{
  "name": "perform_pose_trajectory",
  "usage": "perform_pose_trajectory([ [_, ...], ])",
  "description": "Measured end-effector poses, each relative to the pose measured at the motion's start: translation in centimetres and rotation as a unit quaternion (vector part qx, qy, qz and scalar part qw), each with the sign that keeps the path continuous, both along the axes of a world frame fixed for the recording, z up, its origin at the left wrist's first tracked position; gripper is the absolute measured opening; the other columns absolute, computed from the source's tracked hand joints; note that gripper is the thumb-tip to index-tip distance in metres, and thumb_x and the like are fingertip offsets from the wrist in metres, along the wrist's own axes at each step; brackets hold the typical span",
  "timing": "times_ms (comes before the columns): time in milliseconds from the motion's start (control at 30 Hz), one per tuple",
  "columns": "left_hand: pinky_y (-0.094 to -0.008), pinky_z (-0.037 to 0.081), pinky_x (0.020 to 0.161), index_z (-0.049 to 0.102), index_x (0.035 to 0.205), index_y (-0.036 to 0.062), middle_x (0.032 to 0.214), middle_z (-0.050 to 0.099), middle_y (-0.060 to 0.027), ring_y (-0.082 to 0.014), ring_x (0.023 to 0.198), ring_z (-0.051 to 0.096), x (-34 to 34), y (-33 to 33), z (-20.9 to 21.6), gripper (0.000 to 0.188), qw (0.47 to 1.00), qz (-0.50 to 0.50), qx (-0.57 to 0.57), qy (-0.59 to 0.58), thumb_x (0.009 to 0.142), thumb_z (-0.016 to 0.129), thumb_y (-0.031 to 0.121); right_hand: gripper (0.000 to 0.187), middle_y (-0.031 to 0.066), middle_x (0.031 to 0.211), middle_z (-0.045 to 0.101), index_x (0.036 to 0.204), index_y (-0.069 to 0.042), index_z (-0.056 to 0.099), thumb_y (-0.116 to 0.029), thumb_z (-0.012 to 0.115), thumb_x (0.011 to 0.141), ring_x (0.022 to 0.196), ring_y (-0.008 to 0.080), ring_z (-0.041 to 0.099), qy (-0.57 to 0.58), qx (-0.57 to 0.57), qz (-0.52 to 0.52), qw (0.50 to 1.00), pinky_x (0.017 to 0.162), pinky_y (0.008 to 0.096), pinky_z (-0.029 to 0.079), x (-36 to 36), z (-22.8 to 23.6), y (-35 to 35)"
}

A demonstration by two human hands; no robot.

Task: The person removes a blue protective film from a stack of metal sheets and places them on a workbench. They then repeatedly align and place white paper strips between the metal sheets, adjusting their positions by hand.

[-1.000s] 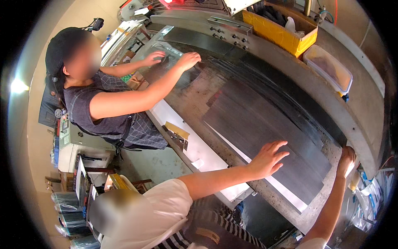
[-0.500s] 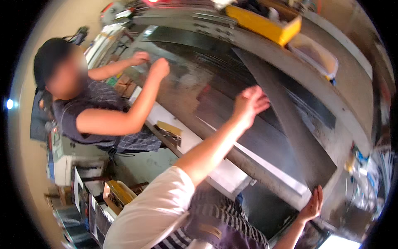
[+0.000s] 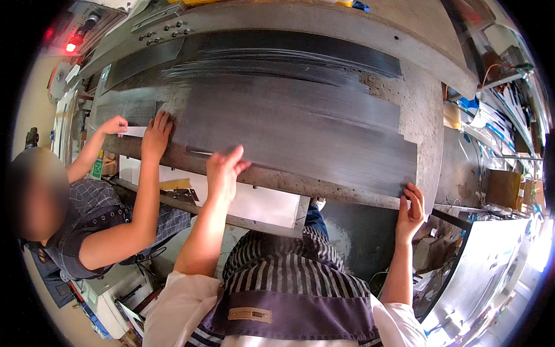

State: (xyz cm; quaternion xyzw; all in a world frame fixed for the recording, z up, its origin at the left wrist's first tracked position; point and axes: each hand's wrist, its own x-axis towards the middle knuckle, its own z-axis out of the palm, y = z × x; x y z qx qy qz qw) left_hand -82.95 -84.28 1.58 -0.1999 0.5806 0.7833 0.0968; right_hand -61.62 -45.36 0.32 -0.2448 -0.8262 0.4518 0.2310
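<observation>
Wide, thin dark grey sheets point(image 3: 300, 124), metal-looking, lie in an overlapping stack on the worktable before me. At the front edge of the top sheet, my left hand point(image 3: 222, 176) is open, thumb and fingers apart and slightly blurred; it appears to hold nothing. A thin pale line point(image 3: 199, 152) shows at that edge, just left of the hand. My right hand point(image 3: 410, 214) has its bent fingers and thumb at the sheet's near right corner, gripping the edge there. To my left, a co-worker's hands point(image 3: 153, 136) handle a white strip point(image 3: 133, 131) at the table edge.
Narrower dark strips point(image 3: 300, 49) lie along the table's far side, by a raised rim point(image 3: 324, 24). A white panel point(image 3: 266, 205) sits below the front edge. On the right are a cardboard box point(image 3: 504, 189) and a shiny panel point(image 3: 477, 272). A red light point(image 3: 70, 47) glows far left.
The raised dark sheet now lies flat on the stack. My left hand has come back from its far side to the front edge. The co-worker's raised hands have lowered to the table.
</observation>
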Motion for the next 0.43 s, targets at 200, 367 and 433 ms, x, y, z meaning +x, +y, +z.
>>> perform_pose_trajectory([
  [200,-0.0285,0.057,0.051,0.062,0.082,-0.0038,0.071,0.068,-0.0131,-0.0219,0.061,0.070,4.2,-1.4,-1.8,0.040,0.975,-0.099,-0.134,-0.147,0.085,0.078,0.033,0.027,0.0081,0.118,0.067,0.103,-0.003,0.071,0.006,0.062,0.079,0.120,0.0295,0.052,-0.034,0.165,-0.005,0.986,0.105,0.0425,0.041,0.0,-2.6,-1.2],
  [367,-0.0274,0.053,0.044,0.063,0.077,-0.0002,0.062,0.065,-0.0091,-0.0190,0.051,0.066,3.5,-3.2,-1.7,0.052,0.938,-0.191,-0.205,-0.206,0.084,0.074,0.050,0.022,0.0077,0.115,0.067,0.100,-0.004,0.071,0.000,0.063,0.080,0.116,0.0290,0.051,-0.008,0.160,-0.061,0.985,0.105,0.0422,0.038,-0.2,-3.4,-1.4],
  [433,-0.0281,0.053,0.043,0.063,0.074,0.0005,0.059,0.064,-0.0082,-0.0205,0.050,0.066,4.2,-2.9,-1.4,0.056,0.929,-0.231,-0.238,-0.166,0.082,0.074,0.055,0.023,0.0092,0.119,0.065,0.105,-0.006,0.070,-0.004,0.068,0.082,0.118,0.0288,0.049,0.009,0.134,-0.104,0.985,0.106,0.0418,0.038,-1.4,-2.8,-1.2],
])
